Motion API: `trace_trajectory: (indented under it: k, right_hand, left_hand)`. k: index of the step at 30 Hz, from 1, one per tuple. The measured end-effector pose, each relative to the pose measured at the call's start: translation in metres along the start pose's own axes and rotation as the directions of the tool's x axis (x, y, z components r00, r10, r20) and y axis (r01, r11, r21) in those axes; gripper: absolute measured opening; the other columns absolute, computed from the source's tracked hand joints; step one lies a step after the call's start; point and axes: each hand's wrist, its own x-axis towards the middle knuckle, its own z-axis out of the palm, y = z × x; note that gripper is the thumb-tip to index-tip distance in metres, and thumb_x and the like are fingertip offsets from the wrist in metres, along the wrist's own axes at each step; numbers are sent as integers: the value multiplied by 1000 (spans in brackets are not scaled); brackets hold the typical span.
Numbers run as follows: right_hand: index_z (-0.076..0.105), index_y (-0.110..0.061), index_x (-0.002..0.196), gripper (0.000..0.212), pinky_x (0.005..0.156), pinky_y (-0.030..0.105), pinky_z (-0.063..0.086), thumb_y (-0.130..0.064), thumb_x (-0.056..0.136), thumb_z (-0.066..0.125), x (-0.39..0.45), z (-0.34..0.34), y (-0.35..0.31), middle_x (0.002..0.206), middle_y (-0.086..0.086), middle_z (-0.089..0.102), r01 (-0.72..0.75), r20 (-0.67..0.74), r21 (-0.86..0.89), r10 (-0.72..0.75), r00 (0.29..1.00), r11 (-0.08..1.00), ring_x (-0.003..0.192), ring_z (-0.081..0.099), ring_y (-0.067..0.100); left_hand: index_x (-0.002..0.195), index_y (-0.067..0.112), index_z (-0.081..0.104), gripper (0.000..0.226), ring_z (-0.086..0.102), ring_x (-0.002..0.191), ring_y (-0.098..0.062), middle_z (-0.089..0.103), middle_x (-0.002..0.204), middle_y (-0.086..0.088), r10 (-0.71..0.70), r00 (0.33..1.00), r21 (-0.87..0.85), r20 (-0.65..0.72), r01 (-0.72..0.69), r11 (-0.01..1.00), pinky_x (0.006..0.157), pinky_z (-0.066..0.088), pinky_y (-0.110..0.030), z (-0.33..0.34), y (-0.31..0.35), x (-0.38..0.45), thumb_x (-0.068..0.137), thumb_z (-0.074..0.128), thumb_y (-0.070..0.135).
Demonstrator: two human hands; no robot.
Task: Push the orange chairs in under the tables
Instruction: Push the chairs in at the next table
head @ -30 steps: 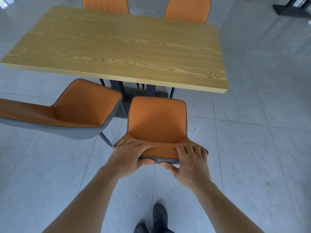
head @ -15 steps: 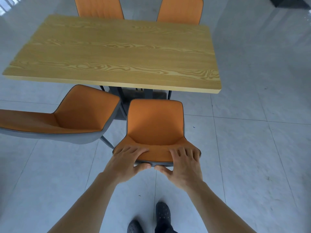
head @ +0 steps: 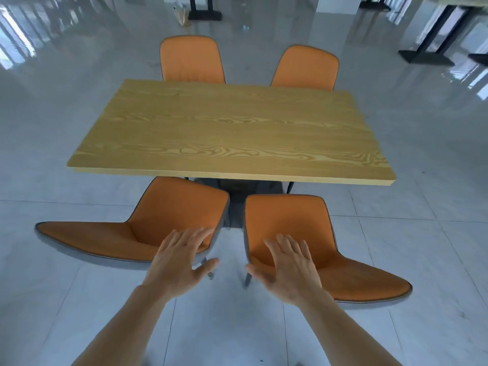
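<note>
A wooden table [head: 232,133] stands in the middle of the view. Two orange chairs stand at its near side. The right one [head: 290,223] has its seat front close to the table edge. The left one [head: 169,215] is turned at an angle, its backrest pointing left. My left hand [head: 182,262] hovers open over the left chair's near corner. My right hand [head: 290,265] is spread open over the right chair's seat and backrest; I cannot tell whether it touches. Two more orange chairs, one [head: 191,59] on the left and one [head: 306,68] on the right, stand tucked at the far side.
Grey glossy floor tiles [head: 422,233] surround the table. Black table bases [head: 425,58] stand at the back right and another [head: 204,11] at the back centre. A small pale object [head: 182,15] stands on the floor at the back.
Both hands have let go of the right chair's backrest and are now spread open. The view has lifted and pulled back, showing the whole table and the far chairs.
</note>
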Motion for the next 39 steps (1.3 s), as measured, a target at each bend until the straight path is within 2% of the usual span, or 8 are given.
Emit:
trace_trajectory:
  k: [8, 13, 16, 19, 21, 23, 28, 39]
  right_hand:
    - [13, -32, 164, 103, 129, 53, 0, -95, 83, 18, 38, 24, -233, 173, 4, 14, 0, 43, 70, -3, 999, 998, 160, 2, 26]
    - [17, -32, 162, 103, 128, 54, 6, -97, 82, 19, 68, 41, -322, 170, 1, 19, 30, -10, 122, -29, 1000, 992, 159, 6, 27]
    - [14, -34, 163, 103, 128, 53, 7, -96, 82, 26, 78, 53, -356, 173, 3, 15, -37, 49, 191, 29, 998, 981, 159, 5, 27]
    - [28, -31, 158, 104, 124, 51, 18, -97, 78, 16, 85, 69, -368, 160, 0, 39, -80, -9, 113, 82, 997, 990, 151, 27, 28]
    - [38, -31, 152, 113, 118, 48, 26, -100, 71, 3, 86, 77, -367, 147, -6, 51, -93, -70, 85, 100, 993, 992, 141, 40, 25]
    - [43, -31, 148, 118, 113, 47, 30, -101, 67, -6, 88, 79, -363, 141, -8, 55, -90, -89, 93, 99, 991, 992, 136, 44, 25]
    - [44, -29, 147, 107, 109, 47, 30, -97, 73, 4, 90, 77, -357, 138, -4, 56, -47, -48, 62, 50, 998, 997, 131, 45, 28]
    - [43, -33, 146, 102, 111, 46, 30, -96, 75, 6, 61, 74, -293, 138, -6, 57, 65, 26, 8, -65, 998, 998, 129, 48, 25]
  left_hand:
    - [156, 43, 22, 88, 25, 151, -19, 33, 163, 7, -24, 999, 52, 29, 22, 998, 125, 7, -41, -105, -218, -36, 82, 27, 89]
    - [155, 43, 26, 94, 14, 154, -11, 28, 165, 11, 6, 994, 92, 111, -16, 996, 127, 0, -39, -136, -304, -34, 76, 26, 95]
    - [155, 44, 26, 98, 9, 155, -8, 23, 165, 17, 55, 979, 102, 196, -76, 992, 127, -1, -36, -137, -331, -29, 74, 30, 97]
    - [153, 46, 30, 101, 21, 152, -10, 29, 162, 21, 57, 956, 87, 288, -85, 993, 125, 12, -36, -131, -344, -25, 68, 33, 101]
    - [146, 48, 39, 101, 40, 138, -10, 44, 150, 26, 39, 952, 60, 302, -60, 996, 116, 32, -35, -126, -348, -24, 63, 31, 105]
    - [139, 49, 45, 98, 50, 122, -7, 52, 137, 30, 42, 962, 46, 271, -57, 997, 105, 40, -31, -122, -348, -25, 61, 29, 106]
    - [132, 46, 52, 94, 54, 117, -7, 57, 130, 28, 33, 984, 33, 175, -39, 999, 101, 42, -29, -119, -341, -31, 64, 27, 104]
    - [124, 48, 54, 70, 55, 116, -7, 58, 126, 28, -42, 997, -26, 63, 43, 999, 103, 38, -27, -84, -277, -75, 73, 43, 95]
